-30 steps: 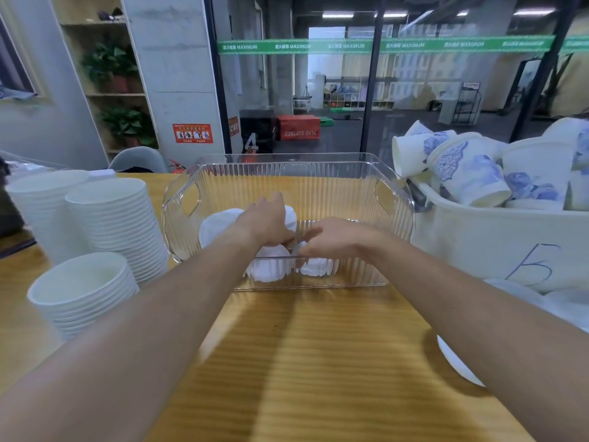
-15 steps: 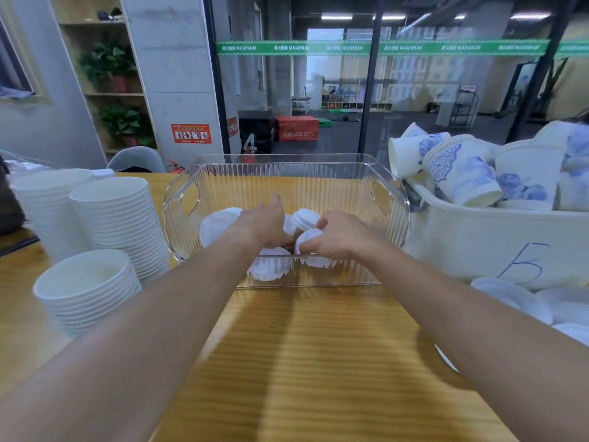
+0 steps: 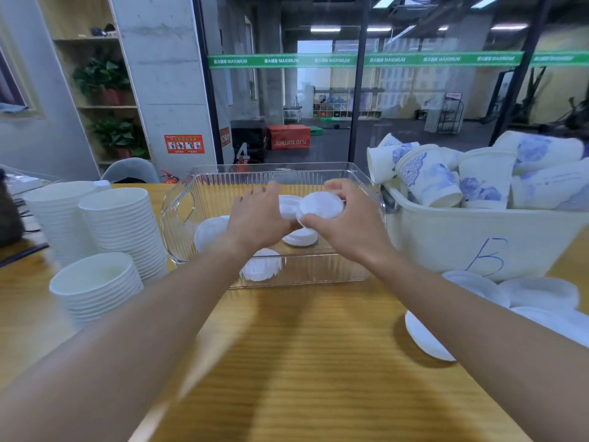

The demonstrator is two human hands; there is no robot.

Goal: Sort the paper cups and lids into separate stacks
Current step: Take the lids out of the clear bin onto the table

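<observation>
Both my hands reach into a clear plastic bin (image 3: 334, 272) on the wooden table. My right hand (image 3: 347, 228) pinches a round white lid (image 3: 322, 204) between thumb and fingers, lifted above the bin floor. My left hand (image 3: 258, 218) holds another white lid (image 3: 287, 207) right beside it, partly hidden by the fingers. More white lids (image 3: 261, 268) lie loose on the bin's floor. Three stacks of white paper cups (image 3: 95, 285) stand on the left.
A cream tub marked "B" (image 3: 462, 237) on the right is heaped with blue-patterned paper cups (image 3: 430, 180). Loose white lids (image 3: 538, 295) lie on the table in front of it. Behind the table are a glass wall and a chair back (image 3: 130, 170).
Both hands rose from the bin floor, each bringing up a lid; the right hand's lid now faces the camera above the other lids.
</observation>
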